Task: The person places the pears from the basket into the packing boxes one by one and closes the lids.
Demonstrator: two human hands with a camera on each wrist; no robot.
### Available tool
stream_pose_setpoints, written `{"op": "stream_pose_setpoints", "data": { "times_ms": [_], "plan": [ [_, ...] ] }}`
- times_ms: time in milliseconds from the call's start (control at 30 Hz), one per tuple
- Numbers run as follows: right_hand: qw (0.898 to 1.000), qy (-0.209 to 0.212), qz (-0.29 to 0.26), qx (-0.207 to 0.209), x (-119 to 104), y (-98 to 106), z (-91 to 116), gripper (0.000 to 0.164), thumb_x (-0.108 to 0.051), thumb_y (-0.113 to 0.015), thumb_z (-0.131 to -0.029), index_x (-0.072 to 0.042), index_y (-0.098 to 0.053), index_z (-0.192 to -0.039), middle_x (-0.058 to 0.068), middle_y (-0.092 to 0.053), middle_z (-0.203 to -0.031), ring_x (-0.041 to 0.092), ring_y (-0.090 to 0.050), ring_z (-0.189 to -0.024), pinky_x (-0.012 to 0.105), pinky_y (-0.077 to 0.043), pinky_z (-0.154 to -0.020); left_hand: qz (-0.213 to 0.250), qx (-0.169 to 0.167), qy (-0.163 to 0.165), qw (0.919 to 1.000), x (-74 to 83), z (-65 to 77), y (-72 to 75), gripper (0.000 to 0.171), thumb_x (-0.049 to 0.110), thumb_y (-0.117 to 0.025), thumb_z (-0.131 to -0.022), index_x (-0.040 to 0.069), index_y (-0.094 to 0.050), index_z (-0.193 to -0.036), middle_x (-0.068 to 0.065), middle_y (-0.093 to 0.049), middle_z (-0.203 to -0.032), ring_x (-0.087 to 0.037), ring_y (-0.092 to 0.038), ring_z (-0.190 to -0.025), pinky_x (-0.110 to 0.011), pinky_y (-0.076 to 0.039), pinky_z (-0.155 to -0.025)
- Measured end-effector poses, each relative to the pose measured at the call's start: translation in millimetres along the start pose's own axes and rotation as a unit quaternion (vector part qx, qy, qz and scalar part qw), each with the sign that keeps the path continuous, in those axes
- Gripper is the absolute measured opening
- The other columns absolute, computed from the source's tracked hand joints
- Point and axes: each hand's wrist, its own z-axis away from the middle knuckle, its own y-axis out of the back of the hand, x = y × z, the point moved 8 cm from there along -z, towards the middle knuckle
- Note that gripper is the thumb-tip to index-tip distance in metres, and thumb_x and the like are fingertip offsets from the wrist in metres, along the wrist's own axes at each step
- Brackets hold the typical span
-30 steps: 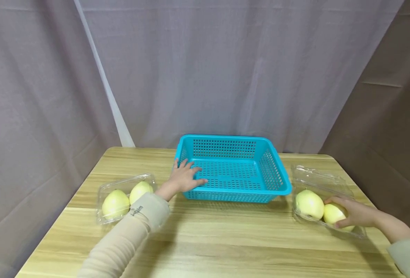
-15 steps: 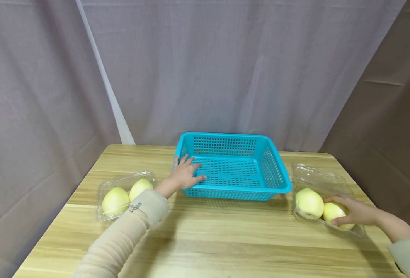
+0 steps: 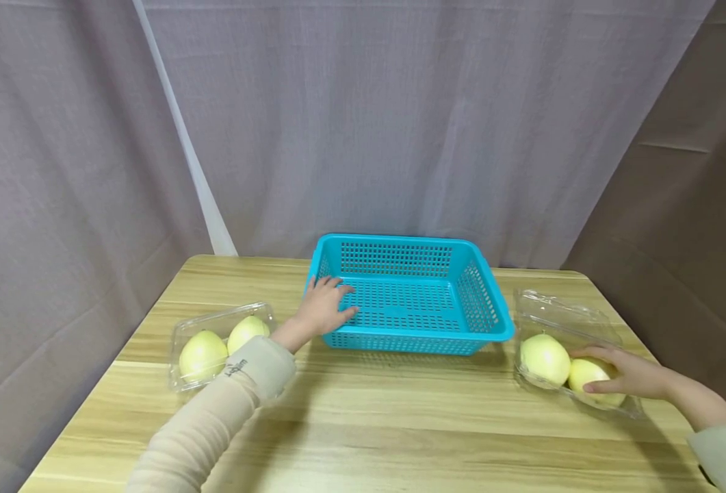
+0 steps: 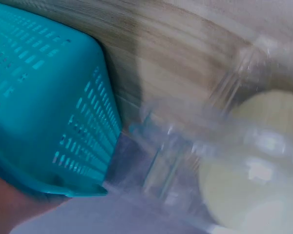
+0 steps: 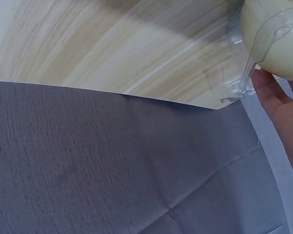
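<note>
My left hand (image 3: 321, 306) lies over the left front rim of a turquoise plastic basket (image 3: 412, 337), its fingers spread and reaching inside. In the left wrist view, part of that hand (image 4: 14, 207) shows below the basket's rim. At the right, a clear plastic clamshell box (image 3: 568, 316) stands with its lid folded back, holding two round pale-yellow pears. My right hand (image 3: 630, 375) grips the nearer-right pear (image 3: 587, 375), thumb in front and fingers behind. The other pear (image 3: 545, 359) sits beside it. In the right wrist view, fingers (image 5: 271, 95) touch the pear's underside.
Another clear box (image 3: 184, 335) with two pears, one pear (image 3: 202, 356) fully visible, rests left of the basket. All stand on a wooden table (image 3: 387, 438). Grey curtains (image 3: 363, 123) hang behind, and a brown cloth (image 3: 695, 226) hangs at the right.
My right thumb has slid slightly up the pear, which stays in its box. The left hand's fingers have drawn a little closer together on the basket rim.
</note>
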Motion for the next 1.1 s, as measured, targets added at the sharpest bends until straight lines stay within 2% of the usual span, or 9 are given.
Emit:
{"op": "stream_pose_setpoints", "data": {
  "times_ms": [100,233,400,500,633,733,933,1000,1100],
  "plan": [
    [1.0,-0.017,0.016,0.001,0.9,0.6,1.0,0.047,-0.016,-0.073,-0.068,-0.003,-0.056,-0.109,-0.018,-0.047,-0.111,-0.02,-0.029,-0.103,0.013,-0.039,-0.07,-0.036,0.016,-0.018,0.9991,5.2,1.8,4.2,0.041,0.04,-0.052,-0.086,0.017,-0.054,-0.12,-0.006,-0.052,-0.125,-0.03,-0.044,-0.119,-0.053,-0.028,-0.1],
    [0.997,-0.075,0.012,-0.007,8.3,3.7,4.5,0.046,-0.018,-0.071,-0.071,-0.002,-0.054,-0.111,-0.011,-0.046,-0.111,-0.024,-0.023,-0.101,0.028,-0.046,-0.068,-0.057,0.045,-0.041,0.9965,13.8,3.8,11.7,0.034,0.033,-0.054,-0.086,0.014,-0.058,-0.114,-0.004,-0.059,-0.115,-0.027,-0.052,-0.11,-0.047,-0.04,-0.092],
    [0.996,-0.089,-0.026,-0.01,9.9,7.5,6.6,0.043,-0.013,-0.066,-0.076,0.0,-0.051,-0.114,-0.028,-0.037,-0.114,-0.024,-0.024,-0.101,0.025,-0.046,-0.066,-0.05,0.085,-0.073,0.9924,28.2,6.3,20.2,0.027,0.027,-0.056,-0.085,0.012,-0.063,-0.107,-0.004,-0.063,-0.107,-0.024,-0.058,-0.1,-0.037,-0.048,-0.082],
    [0.996,-0.091,-0.02,-0.001,9.7,11.3,6.9,0.04,-0.013,-0.066,-0.077,-0.001,-0.053,-0.113,-0.032,-0.035,-0.113,-0.022,-0.03,-0.1,0.023,-0.046,-0.065,-0.04,0.105,-0.093,0.9893,38.6,7.6,22.8,0.025,0.025,-0.057,-0.084,0.011,-0.064,-0.103,-0.004,-0.065,-0.101,-0.021,-0.061,-0.092,-0.033,-0.051,-0.074],
    [0.992,-0.125,0.011,0.003,15.1,18.5,7.0,0.036,-0.018,-0.063,-0.08,-0.001,-0.055,-0.111,-0.004,-0.055,-0.112,-0.016,-0.038,-0.094,0.024,-0.046,-0.066,-0.035,0.129,-0.111,0.9847,54.2,8.9,25.7,0.023,0.023,-0.058,-0.083,0.009,-0.066,-0.099,-0.003,-0.067,-0.095,-0.019,-0.062,-0.089,-0.031,-0.05,-0.077],
    [0.987,-0.159,0.015,-0.005,21.2,23.9,8.8,0.038,-0.022,-0.059,-0.084,0.001,-0.053,-0.113,0.02,-0.056,-0.111,-0.013,-0.042,-0.089,0.023,-0.047,-0.066,-0.021,0.13,-0.116,0.9845,67.3,9.0,27.2,0.023,0.022,-0.059,-0.082,0.009,-0.066,-0.1,-0.004,-0.067,-0.098,-0.019,-0.061,-0.094,-0.032,-0.049,-0.082],
    [0.981,-0.196,0.008,0.012,29.8,33.2,12.8,0.037,-0.022,-0.055,-0.087,0.004,-0.053,-0.113,0.026,-0.055,-0.108,-0.014,-0.045,-0.08,0.021,-0.046,-0.061,0.037,0.117,-0.119,0.9853,95.1,12.2,29.2,0.025,0.023,-0.056,-0.084,0.011,-0.064,-0.105,-0.004,-0.065,-0.102,-0.024,-0.059,-0.098,-0.033,-0.051,-0.075],
    [0.978,-0.208,0.008,0.026,34.2,36.0,12.1,0.035,-0.021,-0.054,-0.087,0.005,-0.054,-0.111,0.027,-0.056,-0.106,-0.011,-0.048,-0.078,0.027,-0.048,-0.062,0.059,0.117,-0.124,0.9836,105.1,14.5,29.9,0.023,0.022,-0.056,-0.084,0.012,-0.065,-0.103,-0.003,-0.066,-0.1,-0.02,-0.06,-0.094,-0.03,-0.051,-0.073],
    [0.971,-0.235,0.013,0.047,41.8,41.3,12.1,0.036,-0.023,-0.05,-0.09,0.006,-0.054,-0.11,0.029,-0.057,-0.102,0.012,-0.059,-0.078,0.04,-0.049,-0.063,0.103,0.103,-0.134,0.9802,122.9,16.6,28.8,0.019,0.021,-0.057,-0.084,0.013,-0.066,-0.099,0.0,-0.068,-0.091,-0.011,-0.062,-0.08,-0.021,-0.049,-0.065]
  ]
}}
